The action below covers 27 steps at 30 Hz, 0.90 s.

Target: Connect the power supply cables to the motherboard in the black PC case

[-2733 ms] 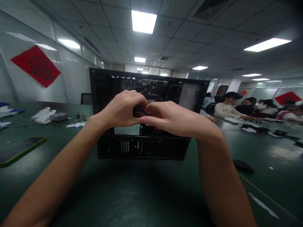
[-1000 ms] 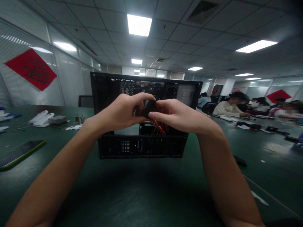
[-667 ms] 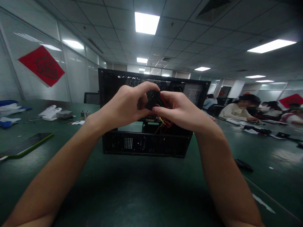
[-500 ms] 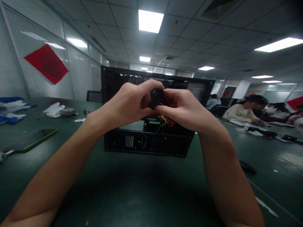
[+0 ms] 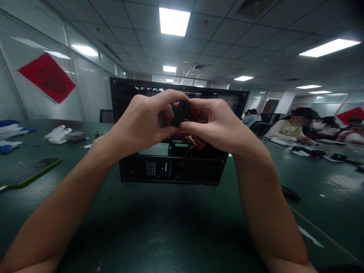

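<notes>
Black plug [image 5: 182, 112]: we have it raised in front of the open computer case [image 5: 196, 170], where 2.7 s ago mostly wires showed between our fingers; now its dark body is in view
Left hand [image 5: 142, 123]: our forefinger and thumb arch around the plug in a narrow pinch, forefinger at its top, thumb near its foot
Right hand [image 5: 217, 123]: we grip the same plug from the other side, thumb at its lower edge
Coloured wires [image 5: 198, 142]: they hang below our right hand, red and yellow among them, showing more than 2.7 s ago because both hands have risen against the case
Plug in shade: dark and partly covered by our fingers, so it may be 1 piece or 2 joined, and we cannot tell
Work at our fingertips: with the plug up and held from 2 sides, we judge it easier to inspect and turn, though the wires could tug
Green table [image 5: 148, 223]: it lies beneath the case and our forearms
</notes>
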Each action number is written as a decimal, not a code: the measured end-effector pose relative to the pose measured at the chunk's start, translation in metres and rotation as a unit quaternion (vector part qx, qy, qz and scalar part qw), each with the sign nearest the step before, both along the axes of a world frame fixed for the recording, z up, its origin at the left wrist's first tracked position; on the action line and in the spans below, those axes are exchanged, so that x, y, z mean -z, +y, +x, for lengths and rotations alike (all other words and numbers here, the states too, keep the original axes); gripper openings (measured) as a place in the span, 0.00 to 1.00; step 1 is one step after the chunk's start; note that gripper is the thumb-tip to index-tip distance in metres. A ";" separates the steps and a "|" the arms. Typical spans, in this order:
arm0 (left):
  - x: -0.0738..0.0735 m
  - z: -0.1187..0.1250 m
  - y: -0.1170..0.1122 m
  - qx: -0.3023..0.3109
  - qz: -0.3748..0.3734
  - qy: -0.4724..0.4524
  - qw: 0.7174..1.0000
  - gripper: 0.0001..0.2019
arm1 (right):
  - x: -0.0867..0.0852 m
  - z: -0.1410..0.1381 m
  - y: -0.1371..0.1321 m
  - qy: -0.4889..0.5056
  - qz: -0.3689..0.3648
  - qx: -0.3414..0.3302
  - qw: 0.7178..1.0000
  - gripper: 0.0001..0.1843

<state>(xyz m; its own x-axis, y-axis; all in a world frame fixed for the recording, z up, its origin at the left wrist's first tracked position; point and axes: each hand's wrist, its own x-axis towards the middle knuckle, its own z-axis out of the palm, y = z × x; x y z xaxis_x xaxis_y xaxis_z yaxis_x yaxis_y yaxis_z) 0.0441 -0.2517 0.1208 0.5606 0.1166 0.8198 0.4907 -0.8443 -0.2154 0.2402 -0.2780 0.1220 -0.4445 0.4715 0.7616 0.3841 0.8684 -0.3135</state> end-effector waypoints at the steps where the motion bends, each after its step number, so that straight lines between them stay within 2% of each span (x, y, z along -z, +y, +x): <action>1: 0.000 -0.001 0.000 -0.003 0.002 0.002 1.000 0.21 | -0.001 0.000 -0.001 -0.009 -0.011 -0.007 1.000 0.08; 5: -0.003 -0.006 0.003 -0.021 0.030 0.015 0.999 0.24 | -0.002 0.000 -0.003 -0.037 -0.035 -0.014 0.999 0.07; 12: -0.004 -0.005 0.002 -0.029 0.088 0.002 0.996 0.24 | 0.001 -0.004 0.000 -0.021 -0.009 0.009 1.000 0.11; 16: -0.003 -0.004 0.003 -0.037 0.087 -0.015 0.995 0.19 | 0.000 -0.003 0.004 0.019 -0.003 -0.012 1.000 0.13; 20: -0.002 -0.005 0.010 -0.055 0.170 -0.013 0.984 0.13 | 0.000 0.000 0.011 0.050 -0.002 -0.016 0.999 0.14; 22: -0.002 -0.006 0.014 -0.063 0.206 -0.003 0.977 0.13 | 0.001 0.000 0.014 0.073 0.002 -0.008 0.997 0.18; 25: 0.000 -0.005 0.021 -0.065 0.209 0.000 0.976 0.10 | 0.003 0.000 0.017 0.107 0.006 0.020 0.994 0.25; 27: 0.002 -0.005 0.025 -0.059 0.207 -0.003 0.977 0.09 | 0.003 0.000 0.019 0.114 0.012 0.027 0.993 0.25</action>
